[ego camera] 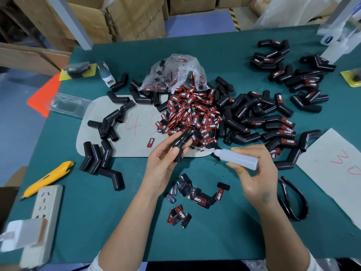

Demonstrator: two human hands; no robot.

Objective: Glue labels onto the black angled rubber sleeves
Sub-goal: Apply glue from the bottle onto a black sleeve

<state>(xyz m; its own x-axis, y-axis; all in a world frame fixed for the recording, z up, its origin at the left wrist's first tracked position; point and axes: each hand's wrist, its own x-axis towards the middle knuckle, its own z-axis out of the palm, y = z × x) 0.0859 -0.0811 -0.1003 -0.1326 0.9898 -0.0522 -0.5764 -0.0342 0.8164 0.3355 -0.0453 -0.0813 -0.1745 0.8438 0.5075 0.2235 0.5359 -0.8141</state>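
My left hand (164,163) grips a black angled rubber sleeve (181,143) above the green table. My right hand (256,171) holds a translucent glue bottle (234,158) whose white nozzle points left toward that sleeve, the tip close to it. A heap of red and black labels (191,114) spills from a clear plastic bag (175,73) behind the hands. A few loose labels (195,196) lie on the table between my forearms. Unlabelled sleeves (109,124) lie at the left; labelled sleeves (281,133) lie at the right.
A yellow utility knife (48,178) and a white power strip (43,218) lie at the near left. Grey sheets with red writing (125,141) (336,163) lie under the parts. Black loop scissors (293,200) lie at the right. Cardboard boxes (132,18) stand beyond the far edge.
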